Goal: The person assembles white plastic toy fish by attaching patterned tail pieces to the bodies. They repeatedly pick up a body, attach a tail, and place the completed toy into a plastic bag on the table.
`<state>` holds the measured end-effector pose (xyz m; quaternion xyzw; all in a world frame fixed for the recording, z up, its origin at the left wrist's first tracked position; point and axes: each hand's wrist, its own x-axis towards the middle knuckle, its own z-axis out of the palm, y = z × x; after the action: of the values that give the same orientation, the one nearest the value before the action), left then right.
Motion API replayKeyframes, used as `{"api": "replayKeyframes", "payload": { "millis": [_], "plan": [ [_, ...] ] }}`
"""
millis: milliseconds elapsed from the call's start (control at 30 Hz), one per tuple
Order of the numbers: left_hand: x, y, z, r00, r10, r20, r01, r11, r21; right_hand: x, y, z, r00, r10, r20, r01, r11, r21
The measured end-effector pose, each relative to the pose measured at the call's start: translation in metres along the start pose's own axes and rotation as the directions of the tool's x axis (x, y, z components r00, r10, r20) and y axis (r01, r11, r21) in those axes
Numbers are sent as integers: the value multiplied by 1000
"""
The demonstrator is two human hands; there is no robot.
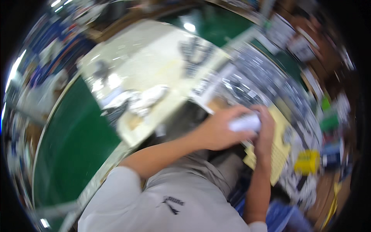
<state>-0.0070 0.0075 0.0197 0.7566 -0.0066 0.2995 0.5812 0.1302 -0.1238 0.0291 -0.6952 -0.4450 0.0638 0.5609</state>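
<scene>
A small white rounded object (245, 123), too smeared by motion for its kind to show, sits between my two hands in front of my lap. My left hand (221, 129) is closed round its left side, with the thumb below it and fingers above. Against its other side, my right hand (266, 129) is wrapped with bent fingers. Just beyond the hands lie many clear plastic bags (241, 87) with greyish contents. Under my right forearm are yellow perforated sheets (279, 145).
A cream board (154, 58) covers much of the bench at left, with crumpled clear and white wrapping (135, 102) on it. Green surface (75, 143) shows beyond its left edge. At right are a yellow box (307, 162), a dark blue box (331, 160) and cartons (303, 46).
</scene>
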Motion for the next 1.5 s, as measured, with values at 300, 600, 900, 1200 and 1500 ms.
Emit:
{"api": "replayKeyframes", "payload": {
  "millis": [300, 600, 900, 1200, 1500],
  "plan": [
    [-17, -33, 19, 666, -558, 496, 608, 19, -794, -46, 14, 16, 866, 487, -113, -281, 660, 696],
    [-20, -37, 38, 639, -564, 523, 660, 53, -749, -60, 16, 18, 878, 462, -130, -362, 815, 452],
    [-15, -23, 21, 968, -191, 165, 187, 982, 38, -77, 21, -7, 852, 501, 150, -446, 546, 709],
    [-12, -21, 14, 923, -339, 182, 353, 934, -53, -91, 22, -16, 931, 363, -34, -284, 780, 557],
    [-10, -20, 11, 911, -351, 215, 401, 876, -268, -90, 26, -11, 938, 335, -90, -238, 810, 536]
  ]
}}
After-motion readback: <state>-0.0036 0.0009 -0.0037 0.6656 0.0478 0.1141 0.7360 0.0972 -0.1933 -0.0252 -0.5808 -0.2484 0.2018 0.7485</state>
